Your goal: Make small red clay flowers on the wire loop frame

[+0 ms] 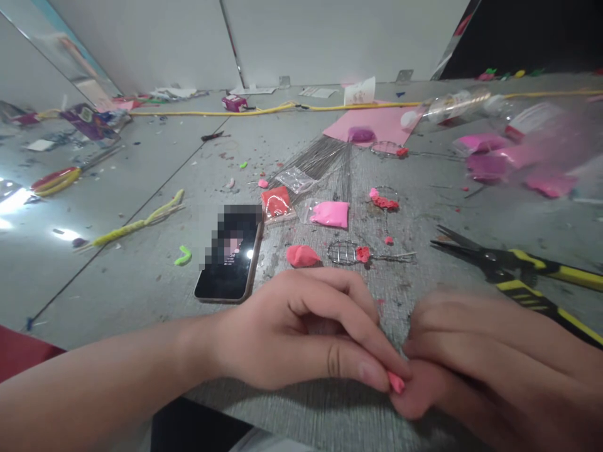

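My left hand (311, 333) pinches a small piece of pink modelling clay (397, 382) between thumb and forefinger, low in the view. Against the other side of that clay rests my right hand (485, 358), its fingers curled and slightly blurred. Just beyond my left hand lies a coral-pink lump of soft clay (302, 255). Beside it is a bent-wire frame (345, 252) with a small red clay flower (362, 254) on its stem. Another wire loop farther back carries a band of red and pink clay (385, 201).
A phone (225, 270) lies left of the lump. Behind are a red clay packet (277, 203), a pink packet (330, 214) and a fan of thin wires (315, 160). Yellow-black pliers (522, 263) lie right. A yellow cord (211, 113) crosses the back.
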### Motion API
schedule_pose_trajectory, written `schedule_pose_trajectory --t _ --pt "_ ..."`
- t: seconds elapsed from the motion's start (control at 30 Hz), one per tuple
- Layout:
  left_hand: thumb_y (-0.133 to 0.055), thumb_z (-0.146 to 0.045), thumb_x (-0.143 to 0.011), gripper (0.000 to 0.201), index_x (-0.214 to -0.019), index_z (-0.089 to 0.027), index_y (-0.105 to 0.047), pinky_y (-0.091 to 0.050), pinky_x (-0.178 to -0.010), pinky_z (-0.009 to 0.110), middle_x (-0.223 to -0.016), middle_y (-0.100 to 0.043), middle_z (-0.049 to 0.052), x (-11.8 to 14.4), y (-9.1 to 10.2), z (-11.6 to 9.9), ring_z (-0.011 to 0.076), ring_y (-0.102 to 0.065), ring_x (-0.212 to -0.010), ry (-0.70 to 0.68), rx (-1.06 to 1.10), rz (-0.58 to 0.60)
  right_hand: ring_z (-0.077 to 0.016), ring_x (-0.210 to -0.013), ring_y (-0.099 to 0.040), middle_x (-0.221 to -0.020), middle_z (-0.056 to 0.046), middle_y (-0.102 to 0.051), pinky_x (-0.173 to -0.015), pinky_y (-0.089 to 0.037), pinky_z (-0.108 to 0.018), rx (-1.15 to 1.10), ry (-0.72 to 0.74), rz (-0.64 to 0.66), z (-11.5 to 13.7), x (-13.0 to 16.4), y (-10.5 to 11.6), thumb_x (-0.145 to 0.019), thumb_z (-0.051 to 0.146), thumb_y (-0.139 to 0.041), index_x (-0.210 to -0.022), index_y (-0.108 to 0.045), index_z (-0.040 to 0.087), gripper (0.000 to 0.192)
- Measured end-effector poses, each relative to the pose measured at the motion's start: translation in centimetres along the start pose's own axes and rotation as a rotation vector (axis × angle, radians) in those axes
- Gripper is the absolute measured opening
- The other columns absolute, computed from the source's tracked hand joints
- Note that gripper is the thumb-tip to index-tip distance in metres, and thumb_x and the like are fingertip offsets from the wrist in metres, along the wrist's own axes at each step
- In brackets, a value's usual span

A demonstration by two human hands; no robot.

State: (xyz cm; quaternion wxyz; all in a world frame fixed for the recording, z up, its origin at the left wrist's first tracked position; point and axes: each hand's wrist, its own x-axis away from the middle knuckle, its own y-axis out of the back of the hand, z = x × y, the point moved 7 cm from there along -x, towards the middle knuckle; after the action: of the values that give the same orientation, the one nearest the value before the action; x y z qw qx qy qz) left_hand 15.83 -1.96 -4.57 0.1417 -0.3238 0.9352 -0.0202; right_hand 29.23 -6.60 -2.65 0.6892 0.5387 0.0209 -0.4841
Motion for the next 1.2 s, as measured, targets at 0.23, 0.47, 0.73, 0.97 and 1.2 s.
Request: schedule_pose_trajectory --t 0.23,0.47,0.73,0.97,1.2 --pt "-0.075 -0.021 -0.091 0.008 -0.093 -0.014 -0.08 -0.054 -0.07 0.019 -0.087 -0.067 0.005 -0.1 1.4 -0.3 0.0096 -0.065 -0.075 0.005 -0.263 0.043 -0.0117 -0.057 -0.065 -0.061 0.002 -0.068 -0.055 -0.05 -0.026 0.098 0.03 -0.001 -0.7 -0.7 0.3 -0.108 0.033 -0.052 -0.077 -0.062 0.022 0.034" --pt "-0.059 -0.012 -0.097 0.025 -0.109 -0.019 -0.08 -0.046 -0.075 0.025 -0.101 -0.064 0.007 0.7 2.1 2.1 0.0153 -0.06 -0.087 0.121 -1.099 0.313 -0.0077 -0.052 -0.055 -0.058 0.003 -0.058 -0.054 -0.045 -0.02 0.115 -0.022 0.0 -2.1 -1.0 0.1 -0.107 0.02 -0.046 -0.071 -0.057 0.022 0.038" --pt "-0.044 -0.005 -0.095 0.045 -0.125 -0.022 -0.073 -0.045 -0.084 0.029 -0.11 -0.063 0.008 0.5 3.8 0.5 0.0195 -0.058 -0.098 0.149 -1.357 0.237 -0.0095 -0.049 -0.049 -0.054 0.004 -0.05 -0.049 -0.037 -0.025 0.184 -0.104 0.038 -3.1 -0.3 -0.9 -0.101 0.02 -0.054 -0.064 -0.047 0.022 0.038" --pt "-0.051 -0.012 -0.1 0.028 -0.109 -0.018 -0.077 -0.048 -0.084 0.029 -0.106 -0.069 0.006 0.1 6.6 -1.3 0.016 -0.064 -0.093 0.085 -1.309 0.01 -0.0099 -0.05 -0.051 -0.054 0.004 -0.051 -0.051 -0.039 -0.025 0.169 -0.108 0.023 -3.1 -0.4 -1.0 -0.101 0.02 -0.054 -0.063 -0.049 0.022 0.038" --pt "-0.056 -0.01 -0.099 0.029 -0.107 -0.023 -0.081 -0.046 -0.088 0.029 -0.096 -0.062 0.004 0.3 3.7 -0.2 0.0149 -0.058 -0.095 0.008 -1.103 0.114 -0.01 -0.052 -0.049 -0.055 0.004 -0.049 -0.053 -0.037 -0.026 0.135 -0.073 0.04 -2.8 -0.4 -1.5 -0.102 0.02 -0.053 -0.062 -0.048 0.022 0.04"
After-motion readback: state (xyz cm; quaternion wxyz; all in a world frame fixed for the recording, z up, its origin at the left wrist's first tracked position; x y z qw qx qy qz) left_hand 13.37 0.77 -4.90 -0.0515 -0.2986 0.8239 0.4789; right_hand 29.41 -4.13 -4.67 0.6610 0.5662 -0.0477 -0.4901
